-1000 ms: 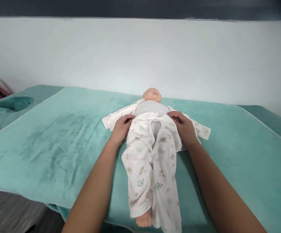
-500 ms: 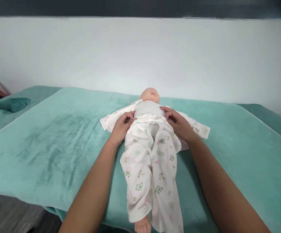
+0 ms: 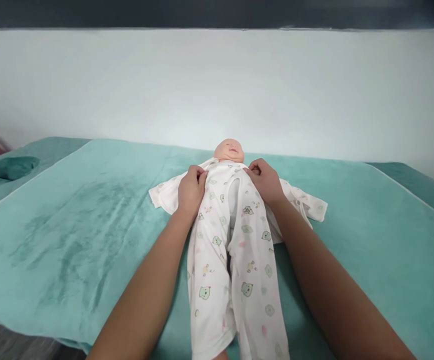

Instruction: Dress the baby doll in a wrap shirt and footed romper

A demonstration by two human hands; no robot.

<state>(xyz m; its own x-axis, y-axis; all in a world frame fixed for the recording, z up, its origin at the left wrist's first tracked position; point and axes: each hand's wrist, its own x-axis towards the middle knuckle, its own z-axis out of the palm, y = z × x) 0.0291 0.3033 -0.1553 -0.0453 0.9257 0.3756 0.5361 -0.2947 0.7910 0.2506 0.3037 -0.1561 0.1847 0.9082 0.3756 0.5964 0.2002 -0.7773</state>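
Observation:
A baby doll (image 3: 229,149) lies on its back on a teal towel (image 3: 89,220), head toward the wall. White printed trousers (image 3: 232,250) cover its legs and reach up to its chest. My left hand (image 3: 190,190) pinches the trousers' waistband at the doll's left side in the picture. My right hand (image 3: 264,181) pinches the waistband on the other side. An open white printed top (image 3: 307,202) lies spread beneath the doll, with its sleeves out to both sides.
A white wall (image 3: 217,90) stands close behind the padded table. A folded teal cloth (image 3: 9,167) lies at the far left, with something red behind it. The table's near edge and a grey floor (image 3: 10,347) show at the bottom left.
Both hands have pulled the trousers' waistband up from the doll's belly to its chest. The grey torso is now covered and the bare foot has nearly left the bottom edge.

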